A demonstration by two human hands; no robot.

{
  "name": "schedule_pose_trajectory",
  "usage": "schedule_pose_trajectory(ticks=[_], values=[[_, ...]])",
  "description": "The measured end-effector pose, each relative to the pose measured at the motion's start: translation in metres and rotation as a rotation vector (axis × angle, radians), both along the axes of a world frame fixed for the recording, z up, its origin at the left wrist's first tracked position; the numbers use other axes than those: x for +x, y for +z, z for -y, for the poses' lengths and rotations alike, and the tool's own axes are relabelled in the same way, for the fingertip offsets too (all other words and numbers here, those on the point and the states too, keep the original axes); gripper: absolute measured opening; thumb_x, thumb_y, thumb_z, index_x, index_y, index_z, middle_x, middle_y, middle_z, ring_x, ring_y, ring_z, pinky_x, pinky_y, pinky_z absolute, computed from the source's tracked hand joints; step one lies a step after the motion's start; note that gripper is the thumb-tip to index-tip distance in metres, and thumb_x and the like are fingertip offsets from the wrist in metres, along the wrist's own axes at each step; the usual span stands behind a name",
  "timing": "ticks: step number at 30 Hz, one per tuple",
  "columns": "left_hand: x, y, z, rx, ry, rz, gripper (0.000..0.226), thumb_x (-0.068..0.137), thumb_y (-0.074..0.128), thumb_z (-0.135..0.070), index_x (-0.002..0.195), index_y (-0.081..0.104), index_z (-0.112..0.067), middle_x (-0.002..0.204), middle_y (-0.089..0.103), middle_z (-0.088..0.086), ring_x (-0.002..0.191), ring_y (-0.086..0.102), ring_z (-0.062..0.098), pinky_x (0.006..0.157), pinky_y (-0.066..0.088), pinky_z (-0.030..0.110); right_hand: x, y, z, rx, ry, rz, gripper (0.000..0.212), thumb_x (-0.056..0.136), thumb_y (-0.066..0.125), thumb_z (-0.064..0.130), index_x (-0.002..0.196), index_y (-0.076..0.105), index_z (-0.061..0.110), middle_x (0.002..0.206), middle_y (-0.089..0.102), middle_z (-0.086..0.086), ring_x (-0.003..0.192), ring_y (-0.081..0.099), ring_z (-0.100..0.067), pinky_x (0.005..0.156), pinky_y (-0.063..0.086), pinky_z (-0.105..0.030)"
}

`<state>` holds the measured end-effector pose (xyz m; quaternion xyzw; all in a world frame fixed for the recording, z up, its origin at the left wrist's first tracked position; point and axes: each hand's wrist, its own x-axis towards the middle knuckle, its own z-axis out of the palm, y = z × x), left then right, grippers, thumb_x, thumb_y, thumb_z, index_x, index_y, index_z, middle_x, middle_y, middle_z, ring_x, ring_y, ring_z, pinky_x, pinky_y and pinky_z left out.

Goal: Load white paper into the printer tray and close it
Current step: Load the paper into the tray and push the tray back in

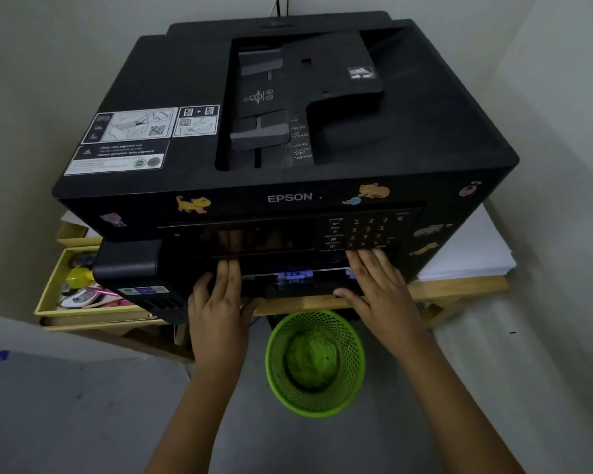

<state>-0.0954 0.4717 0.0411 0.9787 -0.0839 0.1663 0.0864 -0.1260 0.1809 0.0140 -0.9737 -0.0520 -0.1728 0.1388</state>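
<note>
A large black Epson printer [288, 131] sits on a wooden table. Both hands rest flat against its lower front. My left hand [220, 302] lies with fingers together on the front below the dark screen, thumb out to the right. My right hand [377, 289] presses with spread fingers just under the keypad [367, 234]. Between the hands a slot shows blue plastic guides [295, 275]. The tray front [302, 290] looks nearly flush with the printer body. A stack of white paper [473, 251] lies on the table to the printer's right.
A green mesh waste bin [315, 364] stands on the grey floor directly below the hands. A yellow open box [48, 295] with small items sits at the left of the wooden table [459, 289]. White walls close in on both sides.
</note>
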Motion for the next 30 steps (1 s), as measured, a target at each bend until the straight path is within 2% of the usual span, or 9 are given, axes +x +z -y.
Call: schedule_pose_trajectory(ticks=[7,12,15,18,21,25,30], values=[[0.002,-0.001,0.001,-0.012,0.008,-0.013,0.079,0.086,0.077,-0.037,0.152,0.044,-0.01,0.154,0.049,0.011,0.122,0.05,0.04,0.084,0.047,0.054,0.003,-0.004,0.0,0.032,-0.003,0.041,0.07,0.103,0.045,0.059,0.16,0.039,0.019,0.155,0.056,-0.012,0.148,0.035,-0.03,0.106,0.052,-0.059],[0.003,-0.005,0.003,0.001,0.022,-0.024,0.081,0.087,0.076,-0.037,0.155,0.039,-0.011,0.157,0.045,0.011,0.122,0.049,0.041,0.085,0.046,0.055,0.006,-0.007,0.001,0.035,0.011,0.072,0.069,0.103,0.047,0.058,0.159,0.04,0.019,0.152,0.057,-0.011,0.146,0.039,-0.031,0.106,0.052,-0.058],[0.002,-0.008,0.005,-0.003,0.051,-0.023,0.076,0.091,0.071,-0.038,0.155,0.039,-0.01,0.157,0.045,0.012,0.122,0.049,0.042,0.088,0.045,0.057,0.007,-0.01,0.002,0.003,0.015,0.097,0.067,0.103,0.053,0.056,0.156,0.047,0.015,0.149,0.058,-0.01,0.143,0.045,-0.032,0.105,0.052,-0.056],[0.005,-0.009,0.016,-0.021,0.122,-0.042,0.066,0.098,0.063,-0.043,0.151,0.043,-0.009,0.154,0.048,0.013,0.12,0.048,0.043,0.088,0.044,0.058,0.015,-0.007,-0.001,-0.017,-0.011,0.121,0.056,0.104,0.063,0.049,0.145,0.06,0.012,0.139,0.065,-0.009,0.133,0.054,-0.032,0.097,0.054,-0.052],[0.011,-0.008,0.027,-0.061,0.176,-0.066,0.062,0.093,0.07,-0.04,0.14,0.048,-0.008,0.145,0.053,0.013,0.115,0.048,0.045,0.088,0.044,0.059,0.023,-0.004,-0.003,-0.023,-0.043,0.137,0.047,0.101,0.072,0.046,0.134,0.069,0.013,0.129,0.069,-0.005,0.123,0.059,-0.03,0.089,0.049,-0.044],[0.013,-0.005,0.031,-0.059,0.21,-0.073,0.062,0.09,0.07,-0.043,0.137,0.05,-0.009,0.141,0.054,0.011,0.117,0.044,0.045,0.091,0.038,0.065,0.025,-0.006,0.0,-0.084,-0.054,0.17,0.046,0.099,0.073,0.048,0.131,0.069,0.014,0.123,0.069,-0.004,0.115,0.06,-0.029,0.084,0.046,-0.042],[0.013,-0.014,0.035,0.035,0.225,-0.099,0.068,0.094,0.065,-0.043,0.143,0.039,-0.003,0.146,0.046,0.022,0.117,0.047,0.051,0.093,0.038,0.072,0.027,-0.007,-0.001,-0.198,-0.064,0.208,0.05,0.102,0.068,0.051,0.132,0.062,0.013,0.12,0.067,-0.007,0.11,0.06,-0.031,0.084,0.049,-0.046]])
